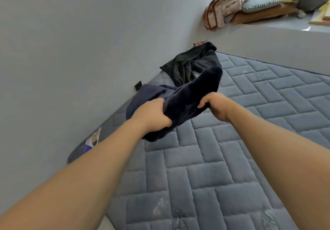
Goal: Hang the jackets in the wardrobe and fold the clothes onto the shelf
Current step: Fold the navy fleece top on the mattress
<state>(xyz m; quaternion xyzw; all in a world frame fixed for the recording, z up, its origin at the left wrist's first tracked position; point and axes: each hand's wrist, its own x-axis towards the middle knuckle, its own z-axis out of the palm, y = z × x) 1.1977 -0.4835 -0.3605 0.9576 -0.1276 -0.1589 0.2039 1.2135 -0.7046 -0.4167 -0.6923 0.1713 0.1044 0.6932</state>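
Observation:
A dark navy garment [180, 97] hangs bunched above the quilted blue mattress [223, 158]. My left hand [151, 113] grips its near left part with curled fingers. My right hand [216, 105] grips its right edge, thumb side toward the cloth. Further back, a black garment [194, 64] lies crumpled on the mattress by the wall corner. No wardrobe or shelf for clothes is in view.
A grey wall [80, 42] runs along the mattress's left side. A raised grey ledge [276, 33] at the back right holds a beige bag [223, 6], a checked cushion [259, 1] and other piled items.

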